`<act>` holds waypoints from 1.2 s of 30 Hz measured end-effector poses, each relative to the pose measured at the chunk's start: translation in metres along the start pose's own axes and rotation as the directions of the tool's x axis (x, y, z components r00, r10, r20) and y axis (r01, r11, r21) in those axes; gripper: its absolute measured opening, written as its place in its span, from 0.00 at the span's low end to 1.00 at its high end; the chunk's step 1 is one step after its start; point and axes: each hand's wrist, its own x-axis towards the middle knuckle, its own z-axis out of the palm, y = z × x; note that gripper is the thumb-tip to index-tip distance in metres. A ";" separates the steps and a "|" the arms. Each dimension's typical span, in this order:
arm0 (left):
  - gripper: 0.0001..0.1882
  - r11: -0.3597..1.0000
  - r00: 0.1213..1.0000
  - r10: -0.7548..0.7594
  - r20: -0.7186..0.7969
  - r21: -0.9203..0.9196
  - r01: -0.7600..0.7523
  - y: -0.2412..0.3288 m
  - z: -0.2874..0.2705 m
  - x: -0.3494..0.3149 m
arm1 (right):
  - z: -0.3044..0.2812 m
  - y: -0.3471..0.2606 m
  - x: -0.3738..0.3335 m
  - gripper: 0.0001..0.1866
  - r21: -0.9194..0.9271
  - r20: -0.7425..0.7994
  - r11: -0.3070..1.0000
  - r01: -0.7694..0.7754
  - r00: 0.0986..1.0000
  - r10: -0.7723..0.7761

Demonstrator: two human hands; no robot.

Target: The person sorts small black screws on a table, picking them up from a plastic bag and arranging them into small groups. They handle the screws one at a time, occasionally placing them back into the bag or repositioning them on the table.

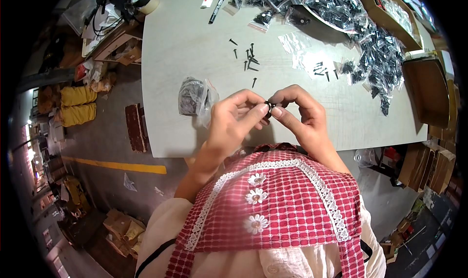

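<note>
Close to the table's near edge, my left hand (236,118) and my right hand (308,119) meet fingertip to fingertip. Both are closed in a pinch on a small black piece (268,109), mostly hidden by the thumbs and forefingers, so its exact kind cannot be made out. Just beyond my hands several black screws (251,57) lie loose on the table. A second cluster of black screws (321,69) is farther right. Beside my left hand stands a clear plastic bag (191,96) with dark grey contents.
The pale table (185,44) carries a large heap of small bags with black parts (378,58) at the far right. A black marker (217,8) lies at the back. Cardboard boxes (425,90) flank the right edge; a tape roll (145,1) is at the far left.
</note>
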 end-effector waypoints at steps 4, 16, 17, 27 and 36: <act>0.10 0.994 0.997 -0.055 0.055 -0.090 0.060 -0.003 -0.001 0.003 | -0.001 0.002 -0.001 0.08 0.268 0.022 0.948 -0.173 0.985 0.173; 0.12 0.974 0.989 -0.088 0.122 -0.197 0.111 -0.002 -0.003 0.004 | -0.003 0.002 -0.001 0.06 0.478 0.065 0.826 -0.299 0.950 0.307; 0.11 0.974 0.988 -0.093 0.122 -0.195 0.116 -0.001 -0.003 0.004 | -0.003 0.002 -0.001 0.06 0.482 0.060 0.826 -0.291 0.952 0.300; 0.12 0.969 0.987 -0.104 0.122 -0.210 0.128 -0.006 -0.002 0.004 | -0.004 0.004 0.000 0.06 0.480 0.067 0.820 -0.311 0.945 0.319; 0.12 0.974 0.991 -0.093 0.091 -0.198 0.110 -0.007 0.000 0.005 | -0.003 0.005 0.001 0.06 0.487 0.076 0.812 -0.322 0.942 0.328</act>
